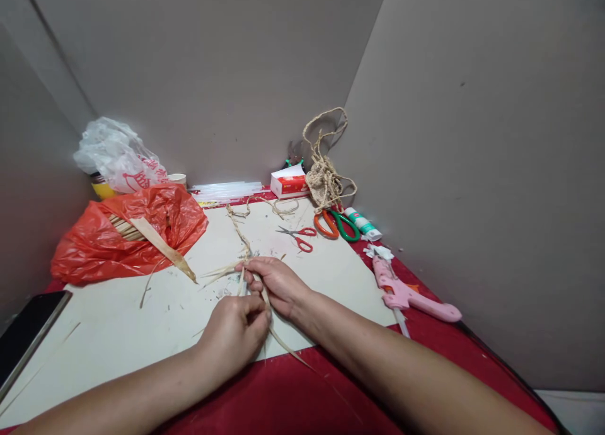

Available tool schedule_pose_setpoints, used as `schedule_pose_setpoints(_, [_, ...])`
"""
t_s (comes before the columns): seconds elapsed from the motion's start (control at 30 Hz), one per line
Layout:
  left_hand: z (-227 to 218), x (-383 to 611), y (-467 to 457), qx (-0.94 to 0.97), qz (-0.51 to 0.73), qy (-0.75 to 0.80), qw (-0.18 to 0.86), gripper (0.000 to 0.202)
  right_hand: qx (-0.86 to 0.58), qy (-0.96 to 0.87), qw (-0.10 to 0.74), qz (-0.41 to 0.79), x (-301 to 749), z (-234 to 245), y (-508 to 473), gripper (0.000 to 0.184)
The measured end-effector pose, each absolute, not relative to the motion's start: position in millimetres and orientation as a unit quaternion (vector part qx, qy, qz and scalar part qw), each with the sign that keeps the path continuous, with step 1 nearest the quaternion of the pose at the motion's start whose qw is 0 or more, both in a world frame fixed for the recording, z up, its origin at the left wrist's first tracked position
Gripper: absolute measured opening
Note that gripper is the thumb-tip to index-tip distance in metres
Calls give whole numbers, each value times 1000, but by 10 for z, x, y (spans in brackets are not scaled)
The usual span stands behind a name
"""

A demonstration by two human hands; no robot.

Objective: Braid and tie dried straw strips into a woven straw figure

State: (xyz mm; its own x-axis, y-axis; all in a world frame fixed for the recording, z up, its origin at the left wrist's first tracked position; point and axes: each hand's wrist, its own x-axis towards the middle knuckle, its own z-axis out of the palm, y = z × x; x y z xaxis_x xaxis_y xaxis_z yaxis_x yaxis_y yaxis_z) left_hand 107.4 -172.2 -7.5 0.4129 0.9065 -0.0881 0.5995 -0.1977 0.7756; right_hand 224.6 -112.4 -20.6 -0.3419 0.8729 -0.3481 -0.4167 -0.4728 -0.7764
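Observation:
A thin braided straw cord [240,232] runs back over the white board [350,284] from between my hands. My right hand [276,282] is closed, pinching the cord's near end where loose straw strands [218,273] fan out to the left. Lower and to the left, my left hand [239,328] is closed on a straw strand [242,282] that rises toward the pinch. Another long strand [288,350] trails from under my hands past the board's front edge. The fingertips partly hide where the strands cross.
Small red-handled scissors [302,238] lie beyond my right hand. Farther right are larger scissors [338,226], a bundle of braided cord [326,179] and a pink glue gun [406,293]. A red plastic bag [99,246] holding straw sits left, above a phone [28,328].

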Motion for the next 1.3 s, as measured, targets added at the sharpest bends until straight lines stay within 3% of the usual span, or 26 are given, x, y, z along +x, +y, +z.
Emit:
schedule_pose_setpoints(0.17, [216,734,-1783,651,228,484,539,30,-380,-300,379,788,2308,-192,-1136,12])
schedule_pose_setpoints(0.37, [359,533,-1457,553,302,525,573,23,-383,-369,338,777,2299,-175,-1154,17])
schedule_pose_setpoints(0.57, [127,580,-1131,548,259,483,632,27,-392,-404,321,762,2295,-179,-1175,23])
schedule_pose_setpoints(0.87, [134,674,-1090,529,289,502,621,23,-412,-393,329,754,2289,-169,-1190,22])
schedule_pose_setpoints(1.1, [91,681,-1102,591,306,507,548,24,-426,-367,351,749,2279,-151,-1209,29])
schedule_pose_setpoints(1.3, [185,605,-1140,558,285,511,589,28,-417,-375,350,750,2285,-146,-1207,22])
